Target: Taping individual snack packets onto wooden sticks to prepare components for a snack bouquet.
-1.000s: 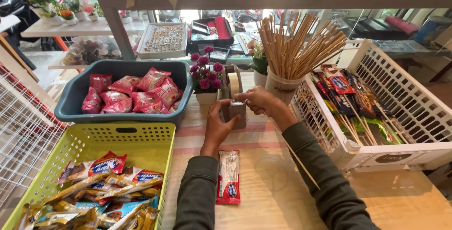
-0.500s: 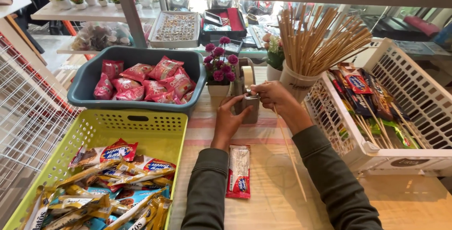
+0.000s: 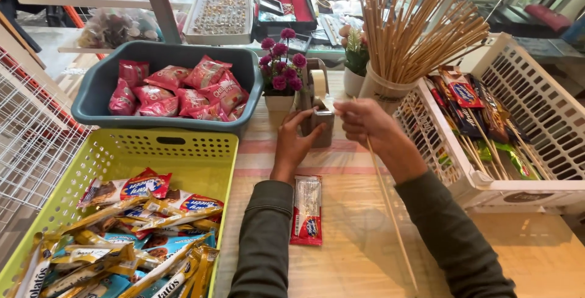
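A grey tape dispenser (image 3: 319, 115) with a roll of clear tape stands on the table in front of a small pot of purple flowers (image 3: 281, 81). My left hand (image 3: 295, 142) rests against the dispenser's left side and steadies it. My right hand (image 3: 365, 124) is just right of the dispenser, fingertips pinched at the tape's end. A thin wooden stick (image 3: 390, 212) runs from under my right hand toward me. A red and clear snack packet (image 3: 306, 209) lies flat on the table between my forearms.
A yellow-green basket (image 3: 183, 149) of wrapped snacks sits at the near left, a blue-grey tub (image 3: 91, 100) of red packets behind it. A white basket (image 3: 487, 182) with snacks taped to sticks stands right. A cup of wooden sticks (image 3: 381, 94) is behind my right hand.
My right hand has drawn slightly to the right, away from the dispenser, with its fingers pinched. My left hand stays on the dispenser. The view has shifted closer.
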